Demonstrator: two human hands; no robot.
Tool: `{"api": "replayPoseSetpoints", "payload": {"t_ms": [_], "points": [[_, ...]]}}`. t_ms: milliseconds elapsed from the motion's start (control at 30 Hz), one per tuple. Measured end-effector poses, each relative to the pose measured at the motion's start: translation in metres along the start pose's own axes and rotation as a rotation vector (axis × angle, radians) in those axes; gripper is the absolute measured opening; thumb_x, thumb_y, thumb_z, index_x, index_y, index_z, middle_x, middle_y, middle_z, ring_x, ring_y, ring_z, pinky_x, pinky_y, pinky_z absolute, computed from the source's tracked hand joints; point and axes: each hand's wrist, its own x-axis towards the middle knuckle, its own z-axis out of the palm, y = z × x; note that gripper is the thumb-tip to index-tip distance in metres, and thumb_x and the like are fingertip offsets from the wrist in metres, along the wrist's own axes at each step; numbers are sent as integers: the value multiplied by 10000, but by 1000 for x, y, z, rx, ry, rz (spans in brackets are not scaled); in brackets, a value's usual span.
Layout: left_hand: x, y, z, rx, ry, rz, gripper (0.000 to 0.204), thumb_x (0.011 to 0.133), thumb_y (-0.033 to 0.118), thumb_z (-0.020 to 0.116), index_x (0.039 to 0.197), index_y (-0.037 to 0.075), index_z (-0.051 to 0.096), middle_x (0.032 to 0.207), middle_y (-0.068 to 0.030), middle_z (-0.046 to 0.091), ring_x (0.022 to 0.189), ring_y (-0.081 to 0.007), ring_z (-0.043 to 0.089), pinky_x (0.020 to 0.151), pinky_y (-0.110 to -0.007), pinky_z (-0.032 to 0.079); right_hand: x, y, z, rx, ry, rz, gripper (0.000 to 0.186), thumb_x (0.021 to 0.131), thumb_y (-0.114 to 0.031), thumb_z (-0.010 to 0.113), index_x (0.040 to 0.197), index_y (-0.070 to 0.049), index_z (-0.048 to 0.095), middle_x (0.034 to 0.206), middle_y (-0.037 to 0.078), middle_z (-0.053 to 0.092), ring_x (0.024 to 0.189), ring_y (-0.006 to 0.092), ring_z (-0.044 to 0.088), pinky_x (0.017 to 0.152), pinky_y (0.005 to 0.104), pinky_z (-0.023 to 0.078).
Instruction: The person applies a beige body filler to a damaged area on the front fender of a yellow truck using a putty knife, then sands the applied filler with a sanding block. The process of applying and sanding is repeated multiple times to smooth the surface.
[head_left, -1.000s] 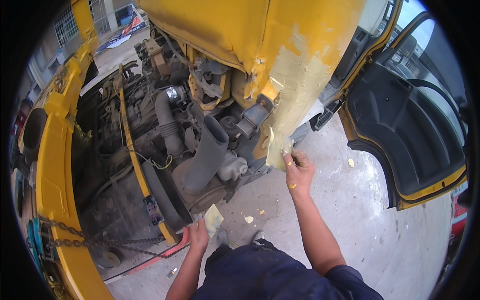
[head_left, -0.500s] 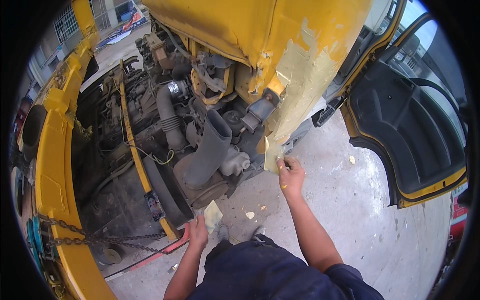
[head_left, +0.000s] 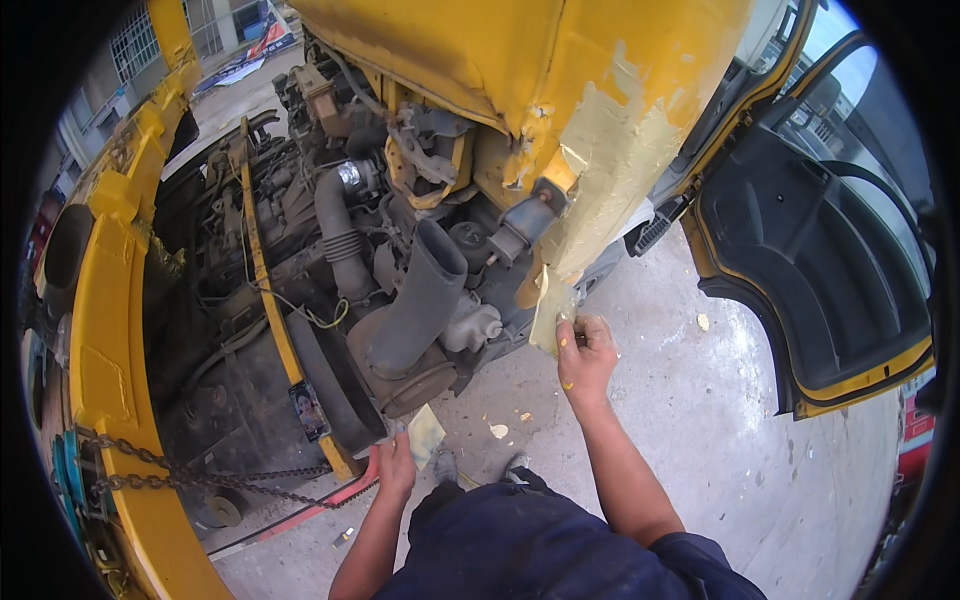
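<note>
My right hand [head_left: 585, 355] is raised to the lower corner of a yellow truck cab panel [head_left: 560, 60] and grips a small flat scraper [head_left: 552, 310] smeared with pale filler, pressed against the panel's bottom edge. A broad patch of pale yellow-green filler [head_left: 620, 160] runs down that corner. My left hand [head_left: 396, 465] hangs low by my knee and holds a small flat board [head_left: 424, 436] carrying pale filler. Yellow spots dot my right wrist.
The exposed engine [head_left: 400, 290] with a grey intake duct and hoses fills the middle. A yellow frame rail [head_left: 110, 330] with a chain [head_left: 190, 480] runs down the left. An open cab door [head_left: 830, 260] hangs at right over the wet concrete floor [head_left: 720, 440].
My right hand has shifted left and slightly down along the panel's lower corner with the scraper. The left hand stays low with the board.
</note>
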Motion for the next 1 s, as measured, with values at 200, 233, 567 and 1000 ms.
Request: {"api": "replayPoseSetpoints", "payload": {"t_ms": [200,233,567,1000], "points": [[-5,12,-7,-23,-43,-54,626,1220,502,523,1020,-49,741,938,-38,707,886,-132,558,787,-380,483,3,6,11,-117,-2,29,201,995,-187,824,1063,-3,784,836,150,737,751,300,730,750,441,592],[-5,14,-8,-8,-40,-59,625,1220,501,522,1021,-48,745,935,-38,709,883,-130,559,782,-376,481,2,9,14,-120,-10,58,206,994,-197,823,1058,-6,782,829,149,737,750,307,728,745,446,588],[24,-47,-18,26,18,36,674,1223,550,504,1050,-34,791,918,-20,726,845,-125,599,771,-353,494,-17,39,29,-195,-105,99,207,995,-212,818,1016,-16,754,815,172,740,759,375,738,740,495,586],[24,-38,-19,28,-21,-96,717,1196,531,515,1208,-140,768,1163,-294,804,1260,-370,713,1102,-486,510,5,-3,11,-107,-12,-50,185,1001,-178,823,1054,-12,762,793,151,731,729,337,730,709,439,585]]}}
